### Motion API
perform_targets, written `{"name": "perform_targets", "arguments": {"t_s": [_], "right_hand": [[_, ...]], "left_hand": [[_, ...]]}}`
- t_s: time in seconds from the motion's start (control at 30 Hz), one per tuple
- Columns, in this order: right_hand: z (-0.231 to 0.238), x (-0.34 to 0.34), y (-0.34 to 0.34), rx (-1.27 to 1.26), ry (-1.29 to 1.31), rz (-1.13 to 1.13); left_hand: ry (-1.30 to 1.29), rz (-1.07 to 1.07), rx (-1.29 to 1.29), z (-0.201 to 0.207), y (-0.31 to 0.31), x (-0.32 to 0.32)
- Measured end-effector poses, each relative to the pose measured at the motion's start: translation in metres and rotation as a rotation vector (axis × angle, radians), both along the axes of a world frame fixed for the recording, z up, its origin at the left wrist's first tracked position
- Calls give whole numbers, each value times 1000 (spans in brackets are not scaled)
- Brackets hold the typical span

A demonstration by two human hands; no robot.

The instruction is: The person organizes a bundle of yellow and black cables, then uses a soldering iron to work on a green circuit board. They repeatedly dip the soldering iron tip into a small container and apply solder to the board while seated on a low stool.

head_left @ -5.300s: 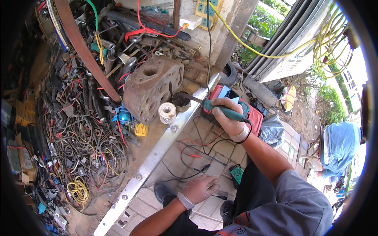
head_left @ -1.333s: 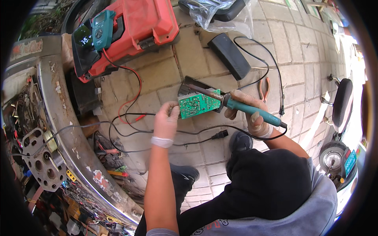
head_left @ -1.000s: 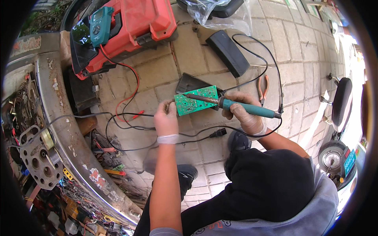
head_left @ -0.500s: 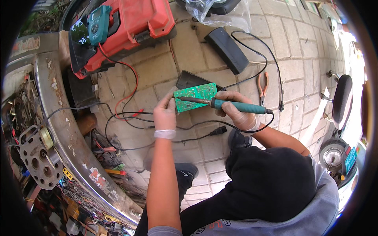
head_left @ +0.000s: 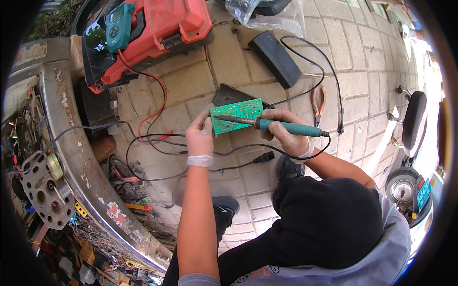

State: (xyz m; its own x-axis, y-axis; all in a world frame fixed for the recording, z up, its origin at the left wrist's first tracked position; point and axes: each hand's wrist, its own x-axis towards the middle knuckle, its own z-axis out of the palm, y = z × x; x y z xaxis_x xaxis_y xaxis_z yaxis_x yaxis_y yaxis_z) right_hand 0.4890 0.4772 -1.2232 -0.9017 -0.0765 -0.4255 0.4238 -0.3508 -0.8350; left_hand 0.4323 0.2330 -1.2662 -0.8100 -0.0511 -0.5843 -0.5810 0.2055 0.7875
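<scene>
My left hand (head_left: 200,137), in a thin translucent glove, is closed on the left edge of a green circuit board (head_left: 247,110), which it holds up above the paving. My right hand (head_left: 289,135), gloved the same way, grips the teal handle of a soldering iron (head_left: 292,128). The iron's shaft lies across the board's face from the right. Its tip is close to the board's left end, near my left fingers; whether it touches cannot be made out. A dark open plastic case half (head_left: 228,97) lies on the ground behind the board.
A red toolbox (head_left: 167,24) carries a teal multimeter (head_left: 119,27) with red and black leads. Beyond the board lies a black case cover (head_left: 275,59); orange-handled pliers (head_left: 318,106) are to the right. Black cables (head_left: 191,170) loop over the paving. A worn metal bench edge (head_left: 78,138) curves along the left.
Very little differs. Both hands, the circuit board and the soldering iron keep nearly the same place, with the iron's tip shifted very slightly left on the board.
</scene>
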Motion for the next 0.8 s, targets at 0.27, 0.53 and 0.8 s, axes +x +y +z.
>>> {"name": "perform_targets", "arguments": {"t_s": [0.27,0.53,0.8], "right_hand": [[-7,7,-2,-3,35,15],[-12,10,-5,130,134,8],[-6,9,-2,251,173,96]], "left_hand": [[1,22,-11,1,5,-2],[-8,33,0,3,6,-3],[18,31,-51,0,7,-3]]}}
